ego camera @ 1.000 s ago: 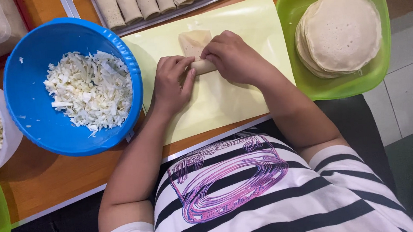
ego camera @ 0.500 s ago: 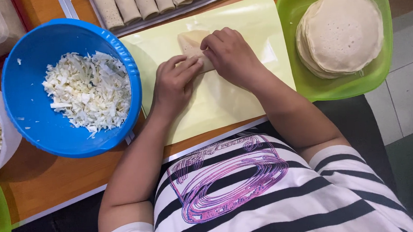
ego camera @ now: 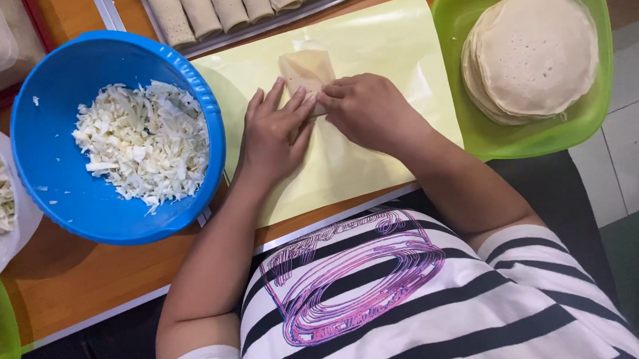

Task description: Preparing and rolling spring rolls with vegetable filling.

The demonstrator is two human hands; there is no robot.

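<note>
Cabbage shreds fill a blue bowl just beside the left hand; that hand lies flat, fingers stretched forward, pressing the wrapper roll; the right hand curls loosely over the same roll, which pokes out beyond both sets of fingertips on the yellow sheet; round wrappers sit stacked past the right hand.

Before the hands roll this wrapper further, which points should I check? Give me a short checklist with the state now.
1. Both hands on the wrapper: left hand and right hand touch it. Ok.
2. Wrapper lies on the yellow sheet. Ok.
3. Filling fully enclosed: hidden under the fingers. Cannot tell.
4. Sheet ahead of the roll bare. Ok.
5. Tray of finished rolls has free space: cut off. Cannot tell.
</note>
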